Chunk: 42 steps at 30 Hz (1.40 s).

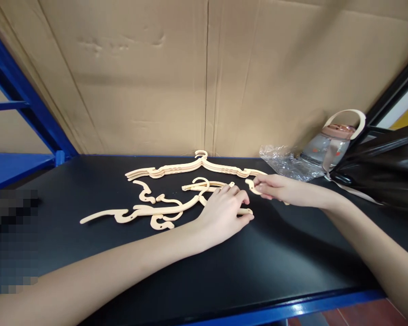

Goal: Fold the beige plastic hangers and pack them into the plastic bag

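My right fingers pinch curved piece, 1 o'clock from left fingers, loosely spread over hanger. Piece likely light, stiff; grip mid-curve.

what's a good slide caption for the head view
Left hand over a cream hanger, right hand holding a curved piece, with stacked hangers behind on a black tabletop.

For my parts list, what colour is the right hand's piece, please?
The piece is pale cream in the head view.
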### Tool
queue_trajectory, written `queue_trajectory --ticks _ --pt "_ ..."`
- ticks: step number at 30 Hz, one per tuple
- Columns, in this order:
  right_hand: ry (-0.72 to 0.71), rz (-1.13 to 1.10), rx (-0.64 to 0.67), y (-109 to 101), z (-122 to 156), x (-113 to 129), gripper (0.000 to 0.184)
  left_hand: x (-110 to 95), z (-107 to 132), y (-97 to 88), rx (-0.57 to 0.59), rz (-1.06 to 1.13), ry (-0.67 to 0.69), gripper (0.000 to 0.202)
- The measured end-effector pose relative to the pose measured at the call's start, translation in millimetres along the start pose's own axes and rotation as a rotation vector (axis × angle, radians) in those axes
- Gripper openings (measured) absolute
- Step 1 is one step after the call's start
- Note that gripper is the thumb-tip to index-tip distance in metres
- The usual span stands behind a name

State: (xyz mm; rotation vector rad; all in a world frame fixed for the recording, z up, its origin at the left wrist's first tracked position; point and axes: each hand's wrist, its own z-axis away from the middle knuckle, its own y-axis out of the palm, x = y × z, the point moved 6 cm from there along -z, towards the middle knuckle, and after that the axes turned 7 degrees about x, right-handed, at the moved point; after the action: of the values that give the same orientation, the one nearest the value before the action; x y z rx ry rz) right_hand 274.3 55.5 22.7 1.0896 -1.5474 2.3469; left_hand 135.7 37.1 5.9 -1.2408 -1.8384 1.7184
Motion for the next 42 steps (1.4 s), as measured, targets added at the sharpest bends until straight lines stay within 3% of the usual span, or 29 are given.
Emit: queue_trajectory --ticks 4,8,14,19,25,42 --pt "0.087 0.113 0.072 11.5 1.6 1.6 0.028 7.8 3.7 2.6 -0.014 0.046 0.007 0.009" --pt "0.071 0.114 0.190 19.6 0.4 1.8 0.031 10.4 5.9 1.8 -0.022 0.068 0.035 0.007" --pt "-0.048 -0.107 0.261 19.4 -4.8 2.0 0.036 20.3 5.4 1.1 -0.022 0.100 -0.110 0.008" --pt "-0.102 -0.260 0.355 26.2 -8.0 4.4 0.039 17.8 4.9 0.9 -0.003 0.080 -0.102 0.012" --pt "0.014 -0.379 0.374 29.8 -9.9 -5.6 0.035 14.4 4.5 0.2 -0.029 0.072 -0.055 0.016" --pt "-0.027 -0.471 0.445 28.4 -10.4 -13.1 0.035 14.6 8.9 -0.9 -0.039 0.152 -0.032 0.018"
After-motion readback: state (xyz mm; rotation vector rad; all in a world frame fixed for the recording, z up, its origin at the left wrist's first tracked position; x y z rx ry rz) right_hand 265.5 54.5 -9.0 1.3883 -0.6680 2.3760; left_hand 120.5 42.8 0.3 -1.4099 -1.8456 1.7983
